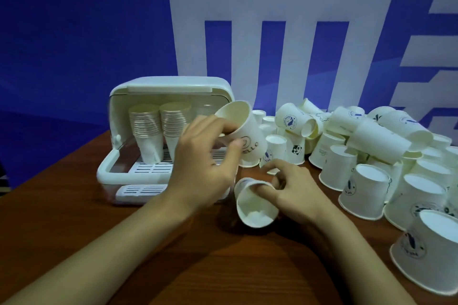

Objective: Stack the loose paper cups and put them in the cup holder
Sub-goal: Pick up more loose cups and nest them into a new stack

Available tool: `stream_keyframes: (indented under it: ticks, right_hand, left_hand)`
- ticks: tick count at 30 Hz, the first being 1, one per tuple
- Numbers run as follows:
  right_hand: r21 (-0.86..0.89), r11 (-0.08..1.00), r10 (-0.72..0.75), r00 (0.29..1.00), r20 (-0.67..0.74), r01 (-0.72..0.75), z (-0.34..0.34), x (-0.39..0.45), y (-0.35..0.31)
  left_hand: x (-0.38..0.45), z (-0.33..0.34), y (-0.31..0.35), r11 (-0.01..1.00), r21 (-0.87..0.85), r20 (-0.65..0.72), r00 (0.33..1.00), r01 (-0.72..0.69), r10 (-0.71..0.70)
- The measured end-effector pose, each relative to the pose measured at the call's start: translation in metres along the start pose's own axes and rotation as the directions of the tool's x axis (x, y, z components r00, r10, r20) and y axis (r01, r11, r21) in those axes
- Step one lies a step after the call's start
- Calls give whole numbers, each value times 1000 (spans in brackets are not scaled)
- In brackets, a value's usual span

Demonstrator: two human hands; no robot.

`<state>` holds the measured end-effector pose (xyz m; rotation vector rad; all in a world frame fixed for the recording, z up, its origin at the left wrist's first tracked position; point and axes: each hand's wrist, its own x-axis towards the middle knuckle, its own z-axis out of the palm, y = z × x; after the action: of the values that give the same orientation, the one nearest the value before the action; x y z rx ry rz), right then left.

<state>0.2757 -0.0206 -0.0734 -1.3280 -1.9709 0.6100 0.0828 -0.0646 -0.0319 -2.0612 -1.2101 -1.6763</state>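
My left hand [203,156] grips a white paper cup printed "HELLO" [244,129], tilted with its mouth up and to the left, in front of the cup holder. My right hand [292,188] holds a second white cup [255,205] low over the table, its fingers inside the rim and its base toward me. The white cup holder [124,168] stands at the left with its lid raised. Two stacks of cups [158,129] stand inside it on the slotted tray. A heap of loose white cups [366,156] covers the table's right side, most upside down, some lying on their sides.
The brown wooden table [74,230] stretches toward me under both forearms. A blue wall with large white shapes [272,32] rises directly behind the holder and the cups. Upside-down cups [431,247] crowd the near right edge.
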Motion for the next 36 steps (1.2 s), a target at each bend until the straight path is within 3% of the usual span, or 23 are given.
stream_keyframes:
  ticks: [3,6,11,14,18,22,27,31,36]
  right_hand:
    - [18,1000,-21,981,192,18,-7,-3,-1]
    - [14,1000,-13,974,228,10,-12,-4,-5]
    - [43,994,87,970,227,-99,-11,-4,-11]
    - [298,928,135,949,286,-222,-14,-7,-13]
    - [429,865,78,914,397,-260,-23,-8,-13]
    - [365,903,5,856,518,-226,-25,-13,-16]
    - [338,938,-72,918,390,-70,-12,-10,-17]
    - [423,904,-71,952,298,-65,-8,-8,-12]
    - [169,985,-48,929,367,-16,1,-3,-6]
  left_hand:
    - [-15,-7,-15,978,-129,-1,986,166,-167]
    - [-22,-12,-23,943,-220,-20,965,251,-262]
    - [-32,-22,-22,888,-428,-41,978,168,-205]
    - [-35,-20,-19,866,-478,26,987,150,-157]
    - [-37,-20,-22,872,-468,62,990,144,-130]
    - [-33,-28,-23,846,-501,36,982,180,-188]
    - [-29,-31,-22,836,-529,13,987,143,-160]
    - [-27,-35,-22,847,-511,-2,986,142,-167]
    - [-26,-27,-26,968,-240,134,990,74,-43]
